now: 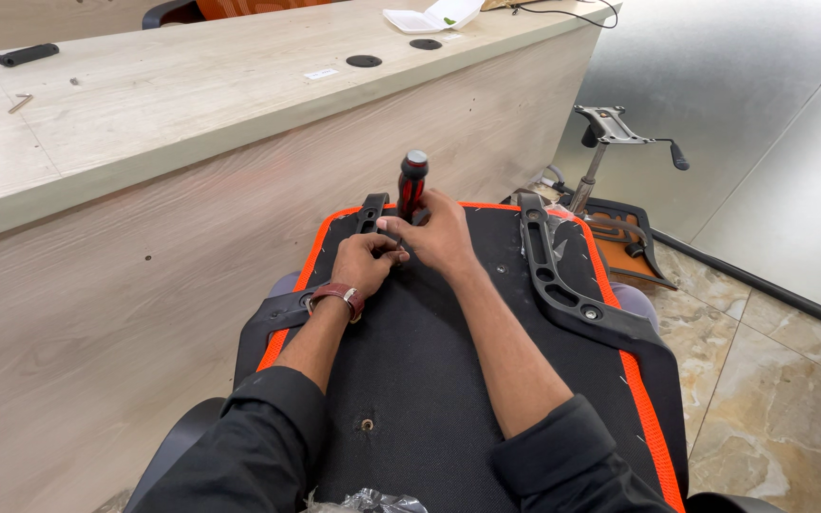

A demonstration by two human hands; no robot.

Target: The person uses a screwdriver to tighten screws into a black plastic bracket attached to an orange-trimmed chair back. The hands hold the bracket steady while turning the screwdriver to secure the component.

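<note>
Right hand [444,237] fingers closed around upright red-black screwdriver [411,185]; left hand [365,263] at 8 o'clock, fingers pinched at its tip on the upturned chair seat [429,380].

Right hand [441,233] grips upright screwdriver [412,185] over seat underside [429,361].

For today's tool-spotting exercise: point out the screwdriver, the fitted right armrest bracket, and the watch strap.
Screwdriver [411,183], head view, on its red-and-black handle above the right hand.
Armrest bracket [563,290], head view, on the black arm bolted along the seat's right edge.
Watch strap [338,294], head view, on the brown band around the left wrist.
</note>
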